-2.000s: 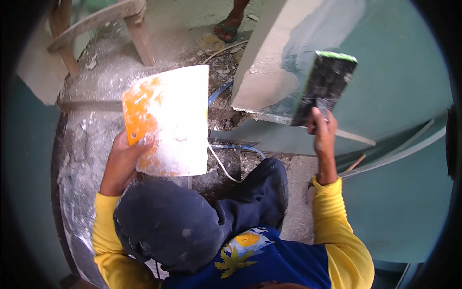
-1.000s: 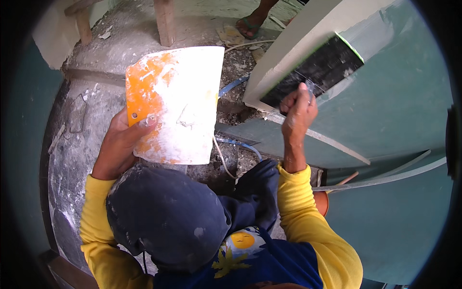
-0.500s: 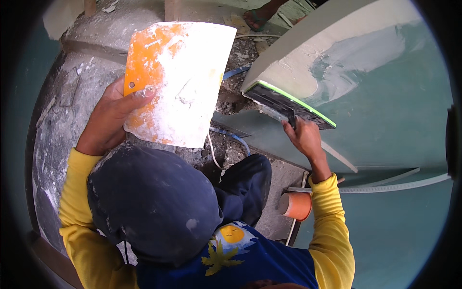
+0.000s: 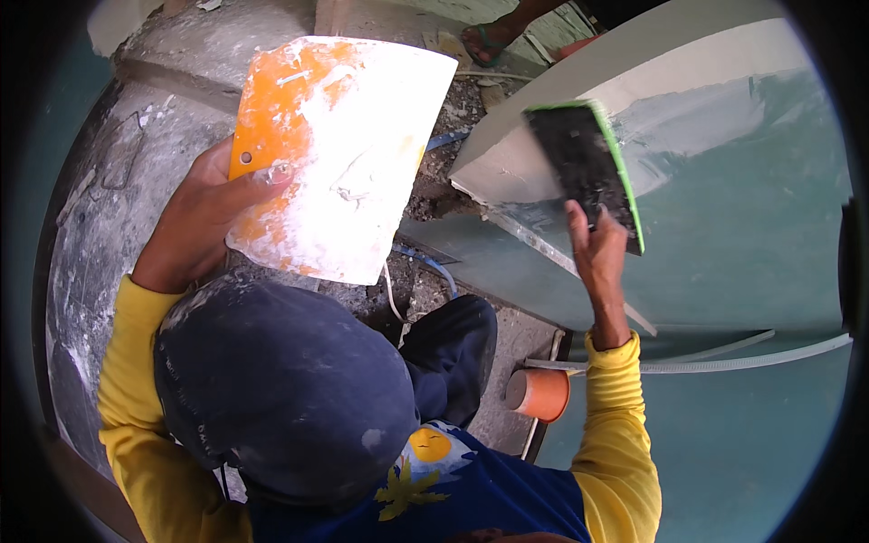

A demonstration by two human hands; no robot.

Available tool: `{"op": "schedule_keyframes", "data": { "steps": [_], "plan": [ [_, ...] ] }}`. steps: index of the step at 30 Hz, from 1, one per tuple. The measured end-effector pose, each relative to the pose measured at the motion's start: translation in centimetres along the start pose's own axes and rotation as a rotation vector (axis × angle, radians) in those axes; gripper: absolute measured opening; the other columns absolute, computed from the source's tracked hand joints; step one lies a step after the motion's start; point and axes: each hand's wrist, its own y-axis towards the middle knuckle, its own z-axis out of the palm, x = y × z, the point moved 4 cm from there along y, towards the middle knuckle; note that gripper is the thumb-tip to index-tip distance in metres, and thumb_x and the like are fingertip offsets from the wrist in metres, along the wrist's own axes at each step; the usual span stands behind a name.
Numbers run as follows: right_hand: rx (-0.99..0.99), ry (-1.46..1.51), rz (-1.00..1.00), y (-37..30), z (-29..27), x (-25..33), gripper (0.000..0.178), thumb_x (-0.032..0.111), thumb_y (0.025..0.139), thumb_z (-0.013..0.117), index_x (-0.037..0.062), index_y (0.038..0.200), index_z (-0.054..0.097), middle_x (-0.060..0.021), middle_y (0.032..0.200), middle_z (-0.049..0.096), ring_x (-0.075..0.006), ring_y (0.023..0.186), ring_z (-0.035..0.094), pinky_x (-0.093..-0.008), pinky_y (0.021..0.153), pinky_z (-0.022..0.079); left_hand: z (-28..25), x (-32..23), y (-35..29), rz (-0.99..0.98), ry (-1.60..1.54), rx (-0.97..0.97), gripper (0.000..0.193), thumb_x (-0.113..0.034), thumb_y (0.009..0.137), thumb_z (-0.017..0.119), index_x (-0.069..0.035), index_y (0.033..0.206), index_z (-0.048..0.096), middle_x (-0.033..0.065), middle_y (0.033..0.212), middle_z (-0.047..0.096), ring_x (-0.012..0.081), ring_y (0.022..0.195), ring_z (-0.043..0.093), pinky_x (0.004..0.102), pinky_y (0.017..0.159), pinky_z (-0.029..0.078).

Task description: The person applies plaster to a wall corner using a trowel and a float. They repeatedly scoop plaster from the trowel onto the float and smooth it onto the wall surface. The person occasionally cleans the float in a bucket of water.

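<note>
In my left hand (image 4: 201, 210) is a thin orange plastic plate (image 4: 348, 163), with my thumb on its upper face. White plaster coats most of that face, with a small raised dab near the middle. My right hand (image 4: 600, 246) is closed on a plastering float (image 4: 587, 167), black with a bright green edge. The float stands steeply turned at the curved edge of a wall panel (image 4: 724, 244). Pale compound (image 4: 706, 122) is smeared over the green panel beside it. The float's handle is mostly hidden by my fingers, and the float is slightly blurred.
An orange cup (image 4: 541, 394) lies tipped near my right forearm. Pale strips (image 4: 742, 364) run along the panel. A blue hose (image 4: 430, 262) and a white cord cross rubble below the plate. Another person's sandalled foot (image 4: 493, 41) is at the far side.
My right hand has moved up and slightly right, and the float has swung from lying along the panel's lower edge to a steep angle. The plate has barely shifted.
</note>
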Motion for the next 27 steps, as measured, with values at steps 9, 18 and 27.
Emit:
{"op": "schedule_keyframes", "data": {
  "steps": [9,18,27],
  "plan": [
    [-0.244,0.566,0.223,1.0,-7.2,-1.4,0.036,0.030,0.105,0.066,0.0017,0.083,0.062,0.0011,0.067,0.058,-0.0099,0.055,0.051,-0.0265,0.049,0.038,-0.5,0.5,0.1,-0.017,-0.022,-0.003,0.047,-0.006,0.094,0.069,0.004,0.138,0.055,0.0121,0.123,0.069,0.0181,0.108,0.070,0.0318,0.095,0.057],
    [0.263,-0.226,-0.115,-5.7,5.6,-1.9,0.044,0.045,0.097,0.068,0.0023,0.084,0.063,-0.0202,0.065,0.066,-0.0422,0.060,0.066,-0.0500,0.055,0.053,-0.6,0.3,0.1,-0.030,-0.002,-0.009,0.046,-0.003,0.096,0.065,0.004,0.140,0.051,0.0139,0.129,0.066,0.0206,0.113,0.068,0.0349,0.100,0.054],
    [-0.054,-0.027,0.036,-1.4,-1.8,-1.2,0.047,0.040,0.097,0.072,-0.0011,0.079,0.060,-0.0232,0.066,0.061,-0.0432,0.059,0.062,-0.0485,0.057,0.049,-1.4,0.8,0.2,-0.021,0.038,-0.013,0.046,-0.003,0.097,0.065,0.002,0.141,0.052,0.0117,0.132,0.065,0.0207,0.120,0.065,0.0356,0.105,0.051]
  ]
}}
